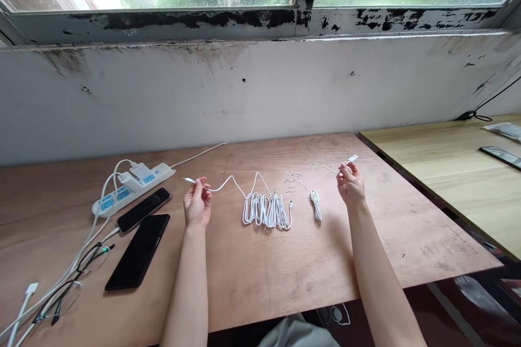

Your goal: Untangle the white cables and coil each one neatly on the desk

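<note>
Across a plywood tabletop (244, 287), two bare hands raise thin white cables. Left hand (198, 205): thumb and fingers pinch a thin white cable (217, 188) just behind its slim connector, its slack lead dipping toward a long looped white bundle (266, 211) between the hands. Right hand (350, 184): fingers clench a second white cable (323, 168) just behind a flat white USB plug (353, 159), its lead dropping toward a short white hank (315, 205). Each pinch sits close to the plug end, so the tip stands clear of the wood. Farther left lie a white power strip (134, 187), two black smartphones (137, 252) and wire-framed eyeglasses (73, 284).
</note>
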### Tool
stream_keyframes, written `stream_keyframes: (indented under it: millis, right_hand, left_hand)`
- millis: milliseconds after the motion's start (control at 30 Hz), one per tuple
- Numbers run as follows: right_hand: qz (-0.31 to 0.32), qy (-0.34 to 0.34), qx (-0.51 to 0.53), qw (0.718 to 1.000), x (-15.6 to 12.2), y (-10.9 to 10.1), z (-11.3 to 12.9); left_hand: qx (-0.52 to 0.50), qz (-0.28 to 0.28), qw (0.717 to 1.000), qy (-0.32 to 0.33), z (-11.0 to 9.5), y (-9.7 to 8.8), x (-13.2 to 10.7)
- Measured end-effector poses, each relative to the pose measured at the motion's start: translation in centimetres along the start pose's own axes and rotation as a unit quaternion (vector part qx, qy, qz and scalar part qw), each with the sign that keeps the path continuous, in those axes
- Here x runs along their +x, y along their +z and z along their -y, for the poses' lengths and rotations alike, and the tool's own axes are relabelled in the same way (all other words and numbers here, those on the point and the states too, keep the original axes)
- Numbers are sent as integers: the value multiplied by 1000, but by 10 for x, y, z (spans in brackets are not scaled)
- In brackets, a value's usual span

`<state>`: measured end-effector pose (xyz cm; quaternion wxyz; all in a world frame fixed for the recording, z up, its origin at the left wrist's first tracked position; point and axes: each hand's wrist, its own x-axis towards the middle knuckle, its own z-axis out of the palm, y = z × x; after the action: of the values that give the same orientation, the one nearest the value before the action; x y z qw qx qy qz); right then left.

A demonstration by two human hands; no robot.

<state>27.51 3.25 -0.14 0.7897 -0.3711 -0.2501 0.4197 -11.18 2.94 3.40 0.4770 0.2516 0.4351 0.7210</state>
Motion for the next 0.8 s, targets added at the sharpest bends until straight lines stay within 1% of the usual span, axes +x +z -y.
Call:
stream_keyframes:
  millis: [133,267,400,533,633,800]
  right_hand:
    - [-51,-10,36,998,16,-13,5]
    - [-92,-10,55,994,29,-24,6]
    - [-135,-37,85,987,39,-35,4]
    - [-156,-78,114,978,45,-49,7]
    - [-166,-88,133,973,47,-56,12]
    - [-181,-93,147,968,51,-60,17]
  left_hand:
    - [-35,-35,998,35,-9,-5,11]
    - [-50,-66,995,61,-13,-10,21]
    - [-78,-121,983,115,-13,-23,32]
    - [-71,-143,972,173,-16,-38,40]
    - [-80,-155,967,184,-19,-45,42]
    - [-121,-187,957,183,-22,-46,41]
